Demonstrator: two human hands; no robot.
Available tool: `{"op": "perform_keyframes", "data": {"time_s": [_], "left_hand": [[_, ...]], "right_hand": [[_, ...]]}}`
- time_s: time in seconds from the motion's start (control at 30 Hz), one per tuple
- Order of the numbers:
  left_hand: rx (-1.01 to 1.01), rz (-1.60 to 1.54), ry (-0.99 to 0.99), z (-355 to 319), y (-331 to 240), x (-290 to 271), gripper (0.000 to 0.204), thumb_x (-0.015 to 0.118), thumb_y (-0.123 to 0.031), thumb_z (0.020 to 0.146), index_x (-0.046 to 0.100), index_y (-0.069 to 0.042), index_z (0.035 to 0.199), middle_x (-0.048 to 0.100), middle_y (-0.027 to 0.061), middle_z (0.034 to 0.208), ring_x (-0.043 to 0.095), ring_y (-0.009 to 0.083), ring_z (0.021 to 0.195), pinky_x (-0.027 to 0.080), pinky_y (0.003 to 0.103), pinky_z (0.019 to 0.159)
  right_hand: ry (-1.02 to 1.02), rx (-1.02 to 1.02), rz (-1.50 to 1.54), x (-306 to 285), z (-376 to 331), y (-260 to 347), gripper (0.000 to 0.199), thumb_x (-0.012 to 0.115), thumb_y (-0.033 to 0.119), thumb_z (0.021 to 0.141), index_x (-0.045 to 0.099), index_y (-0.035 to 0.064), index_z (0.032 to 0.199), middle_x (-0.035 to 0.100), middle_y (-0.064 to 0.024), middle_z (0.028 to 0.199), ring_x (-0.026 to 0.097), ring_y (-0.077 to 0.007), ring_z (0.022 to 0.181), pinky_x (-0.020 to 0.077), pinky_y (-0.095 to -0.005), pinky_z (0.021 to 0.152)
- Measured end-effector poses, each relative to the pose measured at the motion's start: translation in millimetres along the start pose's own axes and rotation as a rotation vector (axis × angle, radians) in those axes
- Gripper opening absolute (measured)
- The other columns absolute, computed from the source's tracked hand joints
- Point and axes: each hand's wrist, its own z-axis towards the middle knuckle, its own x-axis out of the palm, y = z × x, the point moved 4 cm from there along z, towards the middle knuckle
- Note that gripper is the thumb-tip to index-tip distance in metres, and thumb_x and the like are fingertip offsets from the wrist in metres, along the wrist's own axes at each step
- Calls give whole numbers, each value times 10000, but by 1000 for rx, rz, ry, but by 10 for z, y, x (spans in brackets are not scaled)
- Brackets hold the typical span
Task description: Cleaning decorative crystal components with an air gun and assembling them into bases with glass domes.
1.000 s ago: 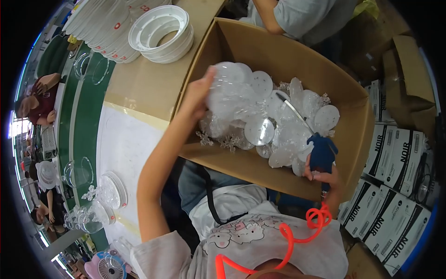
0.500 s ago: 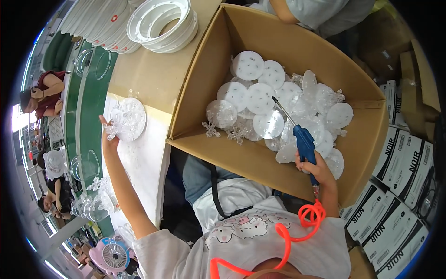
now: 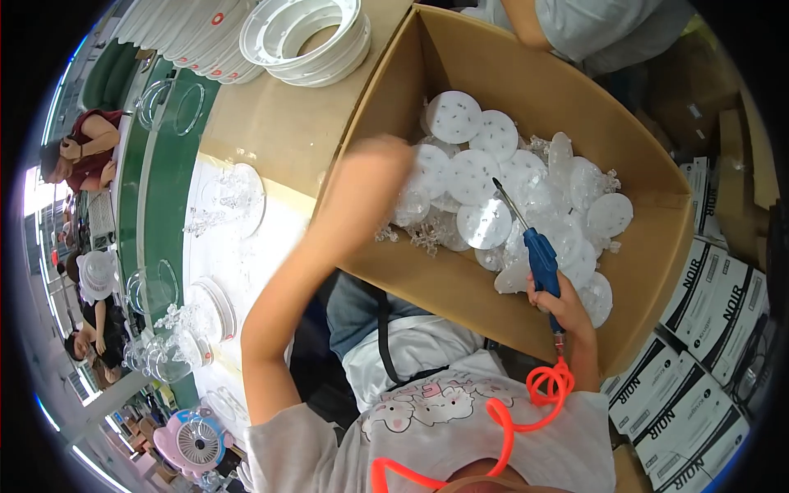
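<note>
While the left hand (image 3: 380, 168) blurs over the cardboard box (image 3: 575, 99), grip unreadable, the right hand (image 3: 563, 300) clamps the blue air tool (image 3: 542, 259). Step: picking a clear disc (image 3: 485, 223); next needs a clean pinch.

The cardboard box (image 3: 460, 279) is plain brown corrugated board, matt and slightly fibrous. Inside it, the clear plastic discs (image 3: 472, 177) look glossy and translucent (some frosted white where light catches them). The air blow gun (image 3: 542, 261) in the right hand (image 3: 567, 308) has a smooth blue plastic body and a thin bright metal nozzle; its coiled hose (image 3: 526, 411) is shiny orange plastic. The white plastic rings (image 3: 308, 37) are smooth and glossy. The shirt (image 3: 460, 427) is soft matt cloth.
</note>
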Motion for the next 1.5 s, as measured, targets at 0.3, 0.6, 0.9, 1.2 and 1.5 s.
{"op": "perform_keyframes", "data": {"time_s": [0.3,0.6,0.9,1.2,1.5], "left_hand": [[-153,125,861,231,429,2695,266,630,-260,720,665,-58,890,608,123,1066,587,250,981,481,419,774],[32,-332,642,298,537,2474,271,708,-343,654,680,-112,794,644,99,836,608,283,821,467,403,700],[-329,-1391,220,591,404,2174,224,663,-243,796,614,-28,753,569,-22,684,495,55,656,411,211,594],[-574,-1305,304,487,411,2305,311,614,-291,835,639,-11,969,620,19,844,539,91,759,438,233,700],[-658,-1497,24,471,852,2441,339,524,-340,889,614,-23,966,575,-30,818,485,76,769,404,221,708]], "right_hand": [[-53,-36,-144,49,43,-34,338,523,119,736,481,-18,1042,550,-38,756,516,-105,703,427,-253,684],[45,-25,-238,179,47,-44,276,546,152,753,494,12,985,559,-53,808,530,-126,730,425,-268,698],[-26,-110,-407,274,68,-15,233,554,172,731,496,32,909,548,-129,693,545,-260,628,422,-336,622],[-92,-137,-618,281,-4,14,260,572,193,704,476,27,879,527,-181,656,546,-376,634,401,-419,567],[-91,-112,-663,268,37,5,286,590,211,693,484,26,883,533,-200,651,549,-395,643,403,-430,573]]}}
